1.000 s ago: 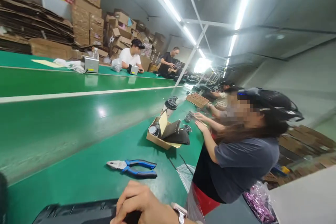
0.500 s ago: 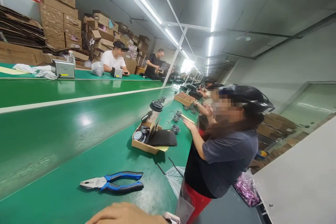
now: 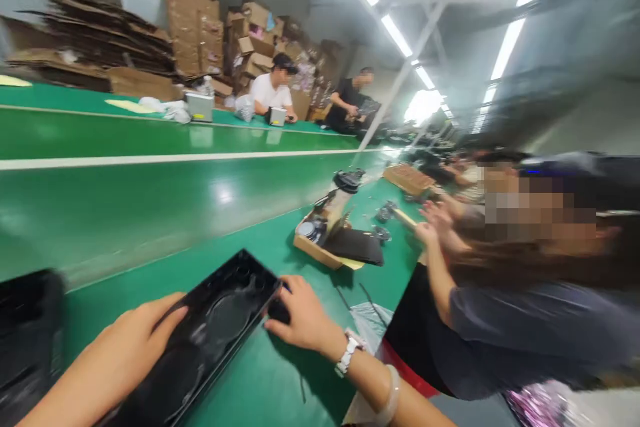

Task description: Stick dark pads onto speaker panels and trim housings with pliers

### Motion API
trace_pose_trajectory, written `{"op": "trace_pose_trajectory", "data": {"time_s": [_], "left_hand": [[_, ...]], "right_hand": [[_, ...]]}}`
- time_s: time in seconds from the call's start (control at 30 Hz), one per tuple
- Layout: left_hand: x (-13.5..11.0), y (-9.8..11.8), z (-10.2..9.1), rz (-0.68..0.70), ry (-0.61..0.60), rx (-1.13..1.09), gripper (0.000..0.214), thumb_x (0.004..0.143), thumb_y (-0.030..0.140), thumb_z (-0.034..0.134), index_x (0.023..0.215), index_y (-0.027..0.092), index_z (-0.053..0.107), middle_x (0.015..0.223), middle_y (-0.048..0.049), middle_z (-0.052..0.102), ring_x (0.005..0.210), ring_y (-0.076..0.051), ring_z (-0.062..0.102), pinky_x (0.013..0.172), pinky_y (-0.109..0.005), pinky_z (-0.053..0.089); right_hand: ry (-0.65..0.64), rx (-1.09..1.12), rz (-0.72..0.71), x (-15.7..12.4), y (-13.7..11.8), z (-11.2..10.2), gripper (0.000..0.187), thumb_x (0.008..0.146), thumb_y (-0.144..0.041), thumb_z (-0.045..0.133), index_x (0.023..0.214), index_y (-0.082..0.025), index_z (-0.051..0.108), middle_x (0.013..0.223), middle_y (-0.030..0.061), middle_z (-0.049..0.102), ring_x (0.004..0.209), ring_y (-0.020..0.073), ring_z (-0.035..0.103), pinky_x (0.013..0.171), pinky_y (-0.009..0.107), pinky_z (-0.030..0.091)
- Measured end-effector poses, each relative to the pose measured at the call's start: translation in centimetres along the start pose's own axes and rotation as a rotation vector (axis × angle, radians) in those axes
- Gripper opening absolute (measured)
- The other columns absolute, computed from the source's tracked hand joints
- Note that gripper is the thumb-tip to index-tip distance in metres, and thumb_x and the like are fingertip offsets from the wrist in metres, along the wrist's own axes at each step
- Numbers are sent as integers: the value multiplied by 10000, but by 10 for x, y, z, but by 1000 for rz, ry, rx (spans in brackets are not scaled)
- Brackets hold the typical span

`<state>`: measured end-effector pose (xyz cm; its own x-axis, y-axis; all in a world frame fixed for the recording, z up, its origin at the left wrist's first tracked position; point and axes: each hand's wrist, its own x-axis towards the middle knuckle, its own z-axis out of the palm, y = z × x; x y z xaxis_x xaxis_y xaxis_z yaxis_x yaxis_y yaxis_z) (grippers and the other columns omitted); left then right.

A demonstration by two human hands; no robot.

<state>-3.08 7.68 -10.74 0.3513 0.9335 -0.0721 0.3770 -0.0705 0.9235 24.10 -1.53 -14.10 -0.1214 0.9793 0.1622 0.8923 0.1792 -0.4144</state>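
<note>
- One black housing [image 3: 225,313] sits on the near side of the cardboard tray [image 3: 317,252], off to the tray's left; shallow, open-topped, round recesses in its floor
- left hand [image 3: 120,353] has its grip wrapped on the housing's left wall, thumb over the rim; right hand [image 3: 305,313] is just nearer than the tray, fingers up against the housing's far corner; can't tell if that grip is clenched on the dark thing [image 3: 279,310] by its thumb or only curled over it
- handling, my guess: light, stiff plastic, slick where it's glossy, thin walls that could scuff; I'd hold it by the two long walls, fingers off the recesses
- hard to see: left fingertips are mostly hidden; housing's near end is cut off; can't tell if its underside rests on the green surface [image 3: 250,383]; second black piece [image 3: 30,333], well left of the tray, is cropped and blurry
</note>
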Motion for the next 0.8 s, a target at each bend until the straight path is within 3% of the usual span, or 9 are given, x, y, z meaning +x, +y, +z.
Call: {"op": "trace_pose_trajectory", "data": {"time_s": [0.13, 0.27, 0.47, 0.57, 0.67, 0.73, 0.8], "left_hand": [[-22, 19, 5, -121, -52, 390, 268, 825, 347, 452, 893, 233, 685, 923, -69, 686, 938, -303, 600, 800, -322, 412], [-27, 31, 6, -200, -52, 557, 273, 843, 277, 404, 932, 251, 661, 963, -54, 677, 937, -257, 605, 803, -298, 421], [-24, 31, -1, -171, -148, 557, 252, 868, 278, 395, 853, 236, 643, 927, -24, 679, 862, -209, 616, 763, -260, 427], [-23, 27, 5, -168, -167, 573, 259, 877, 261, 378, 805, 219, 623, 894, -29, 678, 835, -215, 617, 731, -276, 421], [-22, 28, 16, -163, -170, 610, 262, 881, 255, 372, 834, 230, 629, 919, -36, 675, 873, -243, 614, 731, -307, 416], [-23, 31, 25, -158, -164, 648, 273, 883, 252, 369, 909, 253, 640, 942, -42, 672, 898, -267, 609, 728, -330, 418], [-26, 35, 32, -159, -147, 690, 295, 889, 262, 354, 969, 264, 638, 929, -51, 673, 877, -290, 611, 703, -354, 423]], "right_hand": [[-17, 61, 58, -6, -6, 11, 280, 828, -359, 569, 1028, -163, 557, 1232, 154, 429, 1105, 300, 379, 933, 494, 332], [-89, 143, 119, -1, -6, 8, 209, 831, -331, 524, 965, -180, 578, 1110, 134, 471, 1013, 296, 422, 889, 498, 351], [-251, 400, 284, -19, 16, -31, 384, 851, -508, 426, 921, -171, 596, 804, 59, 526, 729, 193, 527, 664, 321, 455], [-199, 828, 403, -46, 25, -50, 372, 842, -535, 433, 959, -202, 552, 718, 26, 497, 606, 146, 484, 497, 239, 410], [-28, 1267, 447, -69, 21, -62, 342, 712, -500, 632, 920, -237, 559, 903, 54, 537, 711, 170, 518, 560, 265, 450], [-4, 1304, 400, -74, 13, -66, 325, 655, -467, 688, 858, -233, 590, 1114, 68, 502, 859, 218, 530, 693, 329, 478], [-89, 1270, 327, -69, 3, -72, 324, 639, -480, 692, 838, -237, 612, 1237, 50, 431, 882, 223, 519, 738, 353, 468]]}}
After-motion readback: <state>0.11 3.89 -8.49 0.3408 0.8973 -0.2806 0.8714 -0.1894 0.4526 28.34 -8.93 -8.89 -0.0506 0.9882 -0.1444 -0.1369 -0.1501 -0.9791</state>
